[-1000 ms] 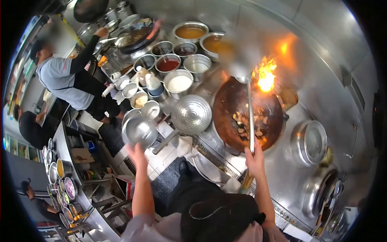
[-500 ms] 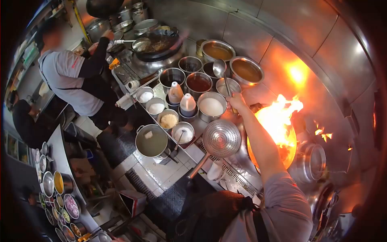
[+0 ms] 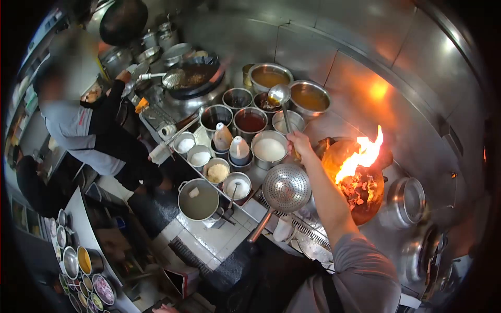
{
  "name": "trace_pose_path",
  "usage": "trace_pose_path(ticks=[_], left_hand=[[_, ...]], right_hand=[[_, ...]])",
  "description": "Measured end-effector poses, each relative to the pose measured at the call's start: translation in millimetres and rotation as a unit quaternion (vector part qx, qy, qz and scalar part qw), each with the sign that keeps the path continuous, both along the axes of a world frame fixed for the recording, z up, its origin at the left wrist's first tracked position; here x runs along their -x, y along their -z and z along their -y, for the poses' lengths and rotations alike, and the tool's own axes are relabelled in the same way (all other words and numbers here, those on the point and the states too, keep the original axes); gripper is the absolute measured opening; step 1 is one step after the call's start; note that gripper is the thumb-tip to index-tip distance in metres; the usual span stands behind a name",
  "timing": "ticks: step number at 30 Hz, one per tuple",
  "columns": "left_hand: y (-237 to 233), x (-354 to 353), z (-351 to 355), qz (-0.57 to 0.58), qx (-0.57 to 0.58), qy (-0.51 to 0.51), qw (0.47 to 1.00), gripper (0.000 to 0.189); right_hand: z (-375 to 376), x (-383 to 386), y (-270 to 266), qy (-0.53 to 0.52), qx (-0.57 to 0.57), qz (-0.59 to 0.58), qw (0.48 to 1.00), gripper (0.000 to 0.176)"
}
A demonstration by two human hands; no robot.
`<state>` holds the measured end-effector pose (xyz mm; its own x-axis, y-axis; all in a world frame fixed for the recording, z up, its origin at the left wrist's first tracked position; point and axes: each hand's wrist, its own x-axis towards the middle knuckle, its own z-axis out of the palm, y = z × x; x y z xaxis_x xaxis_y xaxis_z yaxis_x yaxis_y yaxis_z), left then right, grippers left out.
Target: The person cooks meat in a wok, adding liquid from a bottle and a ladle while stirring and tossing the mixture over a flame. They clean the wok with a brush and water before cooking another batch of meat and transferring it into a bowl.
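My right hand [image 3: 298,141] is closed around the handle of a metal ladle [image 3: 286,116], near the rim of a pot of white powder [image 3: 269,148]. The ladle's bowl is over a pot of dark sauce [image 3: 265,102], between two wide pans of yellowish-brown liquid. Beneath my forearm, to its right, a wok [image 3: 344,151] holds dark pieces of food with flames rising from them. A perforated strainer [image 3: 286,188] lies left of my forearm, its handle pointing down-left. My left hand cannot be made out.
A co-worker [image 3: 78,120] stands at another wok [image 3: 194,78] at upper left. Seasoning pots and two squeeze bottles [image 3: 223,136] line the counter, beside a pot of cloudy liquid [image 3: 198,199]. Ingredient bowls [image 3: 104,289] sit lower left. A hand at the bottom edge [image 3: 165,309] has no clear owner.
The flames in the wok have shrunk, showing the food. The ladle's bowl has moved to the dark sauce pot. The camera view has shifted, and the co-worker's arm has moved.
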<state>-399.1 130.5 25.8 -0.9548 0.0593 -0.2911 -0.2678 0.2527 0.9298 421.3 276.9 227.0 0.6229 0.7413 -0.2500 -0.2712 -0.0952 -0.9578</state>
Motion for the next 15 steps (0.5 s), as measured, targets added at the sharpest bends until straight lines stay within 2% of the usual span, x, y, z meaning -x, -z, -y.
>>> trace_pose_path(ticks=[4, 6, 8, 9, 10, 11, 12, 13, 14, 15], left_hand=[[4.8, -69.1, -46.7, 0.032, -0.125, 0.152, 0.980, 0.030], [-9.5, -134.9, -67.4, 0.008, -0.105, 0.272, 0.957, 0.031], [-17.0, -199.3, -75.0, -0.024, -0.111, 0.367, 0.923, 0.032], [-29.8, -233.4, -74.3, -0.028, -0.136, 0.412, 0.900, 0.031], [-43.5, -266.6, -72.4, -0.030, -0.158, 0.457, 0.875, 0.031], [-55.8, -294.2, -68.2, -0.027, -0.171, 0.522, 0.835, 0.028], [-66.2, -319.0, -60.9, -0.022, -0.180, 0.584, 0.791, 0.025], [-73.0, -344.3, -54.0, -0.062, -0.174, 0.642, 0.744, 0.025], [-80.5, -371.2, -44.4, -0.099, -0.169, 0.696, 0.691, 0.025], [-92.9, -407.2, -25.8, -0.128, -0.200, 0.740, 0.629, 0.026]], right_hand=[[46.4, 1.6, 4.1, 0.022, -0.085, -0.081, 0.993, 0.009], [91.3, 7.7, -3.4, 0.042, -0.117, -0.112, 0.986, 0.010], [150.7, 10.7, -11.2, 0.051, -0.125, -0.085, 0.987, 0.021], [185.7, 11.7, -13.5, 0.079, -0.101, -0.089, 0.988, 0.036], [227.9, 13.1, -15.6, 0.092, -0.094, -0.124, 0.984, 0.047], [274.8, 15.9, -24.2, 0.083, -0.086, -0.133, 0.984, 0.050], [323.7, 25.5, -39.9, 0.095, -0.079, -0.161, 0.979, 0.048], [374.0, 31.7, -55.4, 0.081, -0.048, -0.139, 0.986, 0.044], [416.2, 39.4, -61.8, 0.094, 0.015, -0.064, 0.993, 0.046], [449.4, 44.7, -51.7, 0.093, 0.140, 0.088, 0.982, 0.049]])
